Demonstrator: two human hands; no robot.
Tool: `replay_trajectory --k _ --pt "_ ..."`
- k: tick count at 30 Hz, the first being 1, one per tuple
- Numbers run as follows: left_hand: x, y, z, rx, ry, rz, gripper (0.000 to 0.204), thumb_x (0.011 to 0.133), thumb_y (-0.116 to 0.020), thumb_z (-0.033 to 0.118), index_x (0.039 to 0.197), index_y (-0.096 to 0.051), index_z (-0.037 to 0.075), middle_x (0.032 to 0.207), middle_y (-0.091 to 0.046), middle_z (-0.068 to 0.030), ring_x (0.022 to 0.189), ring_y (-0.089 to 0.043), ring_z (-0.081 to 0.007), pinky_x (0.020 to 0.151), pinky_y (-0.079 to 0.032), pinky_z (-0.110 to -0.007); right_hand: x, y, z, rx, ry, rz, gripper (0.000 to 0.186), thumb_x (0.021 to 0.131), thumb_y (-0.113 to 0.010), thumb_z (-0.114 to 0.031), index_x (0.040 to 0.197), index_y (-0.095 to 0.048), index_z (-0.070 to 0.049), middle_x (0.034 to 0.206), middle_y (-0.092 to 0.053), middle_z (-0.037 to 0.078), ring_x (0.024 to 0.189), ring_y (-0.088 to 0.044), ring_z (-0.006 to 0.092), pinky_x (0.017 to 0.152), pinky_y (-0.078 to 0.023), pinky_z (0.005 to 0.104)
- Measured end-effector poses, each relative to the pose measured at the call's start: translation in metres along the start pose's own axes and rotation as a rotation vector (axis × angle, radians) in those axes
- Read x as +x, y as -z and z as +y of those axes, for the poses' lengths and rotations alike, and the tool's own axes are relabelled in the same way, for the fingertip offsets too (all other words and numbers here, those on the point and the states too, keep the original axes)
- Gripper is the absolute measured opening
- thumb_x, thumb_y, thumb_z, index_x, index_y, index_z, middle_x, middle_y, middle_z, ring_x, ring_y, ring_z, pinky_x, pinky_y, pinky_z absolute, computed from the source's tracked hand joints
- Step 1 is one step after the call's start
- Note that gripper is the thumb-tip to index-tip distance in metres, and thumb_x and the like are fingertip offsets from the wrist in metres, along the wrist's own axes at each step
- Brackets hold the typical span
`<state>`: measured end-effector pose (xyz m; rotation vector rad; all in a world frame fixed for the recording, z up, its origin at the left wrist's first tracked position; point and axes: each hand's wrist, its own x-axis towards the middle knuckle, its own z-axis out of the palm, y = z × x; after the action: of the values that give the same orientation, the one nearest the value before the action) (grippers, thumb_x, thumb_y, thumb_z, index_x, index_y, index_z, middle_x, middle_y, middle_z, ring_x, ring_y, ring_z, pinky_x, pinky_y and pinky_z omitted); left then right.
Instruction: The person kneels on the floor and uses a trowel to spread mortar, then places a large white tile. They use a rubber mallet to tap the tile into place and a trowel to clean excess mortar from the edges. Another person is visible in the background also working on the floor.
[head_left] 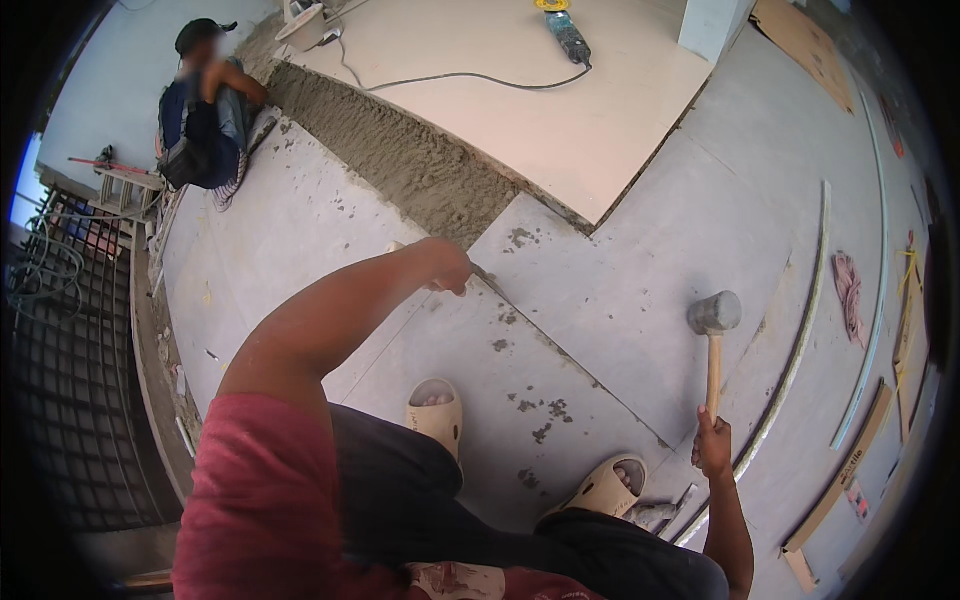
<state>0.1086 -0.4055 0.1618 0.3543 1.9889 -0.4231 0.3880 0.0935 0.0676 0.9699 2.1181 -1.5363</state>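
My right hand (712, 443) is closed around the wooden handle of a rubber mallet (714, 315). The mallet's grey head points away from me, over the grey floor tiles (640, 290). Stretched forward, my left hand (447, 266) is over the tile joint beside the near end of a strip of wet mortar (430, 180). Its fingers are curled in, and whatever they may hold is hidden. Crumbs of mortar (541, 432) dot the tile in front of my feet.
A co-worker (205, 120) crouches at the far left by the mortar. An angle grinder (567, 35) with its cord lies on the cream tiles (480, 110). Long straightedges (800, 340) and a pink rag (848, 298) lie right. A dark metal grille (80, 400) stands left.
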Motion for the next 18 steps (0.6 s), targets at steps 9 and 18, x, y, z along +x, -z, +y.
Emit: replay_trajectory --k 9,18 --pt "-0.073 -0.043 -0.108 -0.768 0.069 0.347 0.04 0.094 -0.063 0.032 0.114 -0.058 -0.003 0.079 -0.064 -0.0136 0.066 -0.067 -0.0228 0.06 -0.057 -0.037 -0.007 -0.008 -0.013 -0.082 0.015 0.019 0.055 0.094 -0.061 -0.057 0.068 -0.041 -0.012 0.047 -0.041 0.0 0.03 -0.04 0.011 0.028 -0.036 0.0274" --pt "-0.006 -0.114 -0.043 -1.14 -0.013 0.469 0.055 0.1 -0.053 0.033 0.126 -0.042 -0.014 0.079 -0.066 -0.0197 0.059 -0.067 -0.0267 0.066 -0.057 -0.042 -0.008 -0.012 -0.013 -0.036 -0.055 0.042 0.057 0.094 -0.061 -0.058 0.067 -0.04 -0.012 0.046 -0.04 0.001 0.03 -0.04 0.0123 0.027 -0.037 0.0285"
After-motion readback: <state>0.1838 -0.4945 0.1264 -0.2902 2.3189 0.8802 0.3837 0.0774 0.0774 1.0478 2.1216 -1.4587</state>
